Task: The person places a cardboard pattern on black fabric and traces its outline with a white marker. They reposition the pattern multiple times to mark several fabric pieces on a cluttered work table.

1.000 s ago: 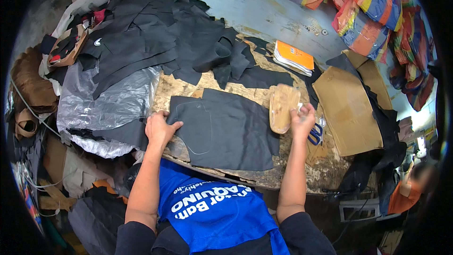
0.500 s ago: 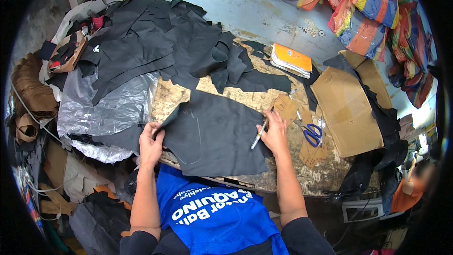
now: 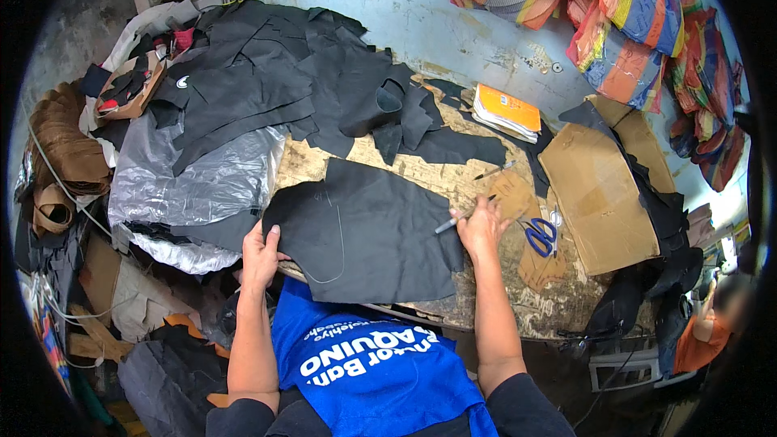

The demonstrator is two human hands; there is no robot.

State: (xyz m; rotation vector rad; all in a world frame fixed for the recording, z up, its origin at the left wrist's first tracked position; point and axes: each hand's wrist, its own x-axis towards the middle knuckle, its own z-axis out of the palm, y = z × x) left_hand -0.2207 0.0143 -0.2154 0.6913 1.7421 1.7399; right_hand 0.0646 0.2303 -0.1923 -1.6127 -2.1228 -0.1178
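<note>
A black leather-like sheet [image 3: 376,231] lies in front of me at the table's near edge. On its left part runs a thin pale outline, curved at the bottom, with a small mark near the top. My left hand [image 3: 260,257] grips the sheet's left edge, thumb on top and fingers underneath. A silver marking pen [image 3: 455,222] is held in my right hand [image 3: 481,231], which rests at the sheet's right edge; the pen's pale end points left over the sheet. Just beyond that hand lies a brown card pattern piece [image 3: 511,188].
Blue-handled scissors [image 3: 541,236] lie right, over another brown pattern [image 3: 538,271]. Black sheets [image 3: 251,73] are heaped at the back left beside clear plastic [image 3: 186,174]. An orange-covered notebook [image 3: 507,109] and a cardboard box [image 3: 595,194] stand back right. A person [image 3: 712,324] is far right.
The pen has tipped from steep to nearly level, and my right hand has shifted slightly right. The sheet's left corner lies flatter under my left hand. The whole view has shifted a little.
</note>
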